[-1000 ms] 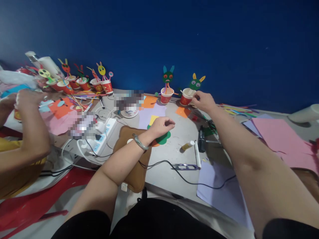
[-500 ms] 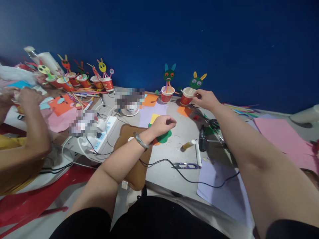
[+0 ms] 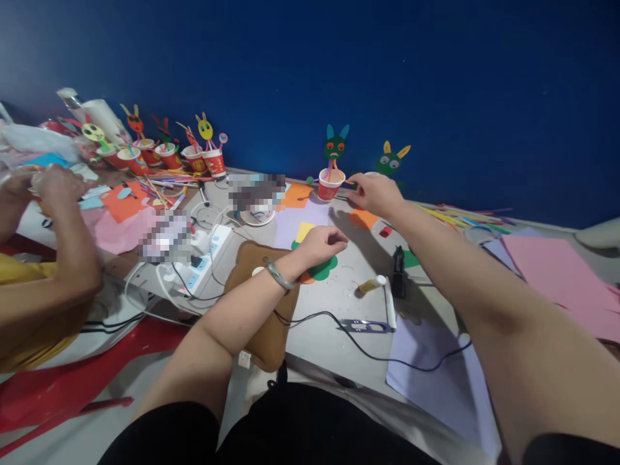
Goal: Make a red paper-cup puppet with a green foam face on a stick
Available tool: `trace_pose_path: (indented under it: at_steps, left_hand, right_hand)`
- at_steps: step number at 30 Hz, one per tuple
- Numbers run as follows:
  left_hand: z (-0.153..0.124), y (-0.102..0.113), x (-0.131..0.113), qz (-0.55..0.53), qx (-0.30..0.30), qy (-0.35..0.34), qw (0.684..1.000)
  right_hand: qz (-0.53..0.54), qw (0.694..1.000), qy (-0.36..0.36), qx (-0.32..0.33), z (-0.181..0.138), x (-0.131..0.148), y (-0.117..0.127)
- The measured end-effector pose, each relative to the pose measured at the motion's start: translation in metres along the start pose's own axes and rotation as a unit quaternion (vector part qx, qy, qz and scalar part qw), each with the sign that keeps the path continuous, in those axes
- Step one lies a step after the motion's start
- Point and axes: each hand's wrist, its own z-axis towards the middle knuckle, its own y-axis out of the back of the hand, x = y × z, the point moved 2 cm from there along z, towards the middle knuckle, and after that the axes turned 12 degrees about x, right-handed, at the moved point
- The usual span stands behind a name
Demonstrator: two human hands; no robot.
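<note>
My right hand [image 3: 376,196] reaches to the right side of a red paper cup [image 3: 330,188], its fingers bent and a little apart. On that cup stands a round green paper face [image 3: 334,148] with blue ears. Behind my right hand is a second green paper face [image 3: 389,164] with yellow ears; its cup is mostly hidden by the hand. My left hand [image 3: 322,247] hovers over the table with loosely curled fingers, a gap between thumb and forefinger, and nothing visible in it. Below it lies a green scalloped paper piece [image 3: 325,268], partly covered.
A glue stick [image 3: 371,285], a black marker [image 3: 398,271] and purple thread snips [image 3: 365,326] lie before me. A black cable [image 3: 339,326] crosses the table. At left are a power strip [image 3: 207,261], several decorated cups [image 3: 214,163] and another person's hands [image 3: 58,187].
My right hand has moved left from the rim of the yellow-eared cup to beside the blue-eared one. My left hand has hardly moved. The view has shifted slightly.
</note>
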Motion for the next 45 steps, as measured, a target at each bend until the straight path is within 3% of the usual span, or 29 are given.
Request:
trace_pose_path:
  at_steps: [4, 8, 23, 26, 35, 40, 45]
  left_hand:
    - [0.001, 0.001, 0.002, -0.001, 0.004, -0.002, 1.000]
    - [0.001, 0.000, 0.001, -0.003, 0.013, 0.004, 1.000]
    - [0.001, -0.001, -0.003, -0.008, 0.024, 0.017, 1.000]
    - [0.001, -0.001, -0.001, -0.002, 0.022, 0.014, 1.000]
    - [-0.001, 0.001, -0.003, 0.022, 0.014, 0.007, 1.000]
    - [-0.001, 0.000, -0.005, 0.028, 0.015, -0.001, 1.000]
    - [-0.002, 0.000, -0.004, 0.026, 0.014, 0.003, 1.000]
  right_hand:
    - [-0.051, 0.998, 0.003, 0.045, 0.023, 0.037, 0.000]
    - [-0.060, 0.997, -0.026, 0.051, 0.035, 0.055, 0.002]
    - [-0.055, 0.992, -0.072, 0.092, 0.046, 0.087, 0.022]
    - [-0.048, 0.994, -0.067, 0.074, 0.041, 0.089, 0.021]
    - [-0.041, 0.998, -0.038, 0.044, -0.008, 0.067, 0.006]
    - [-0.033, 0.992, -0.123, 0.014, -0.036, 0.025, 0.003]
    - [-0.017, 0.980, -0.197, 0.004, -0.039, -0.011, 0.000]
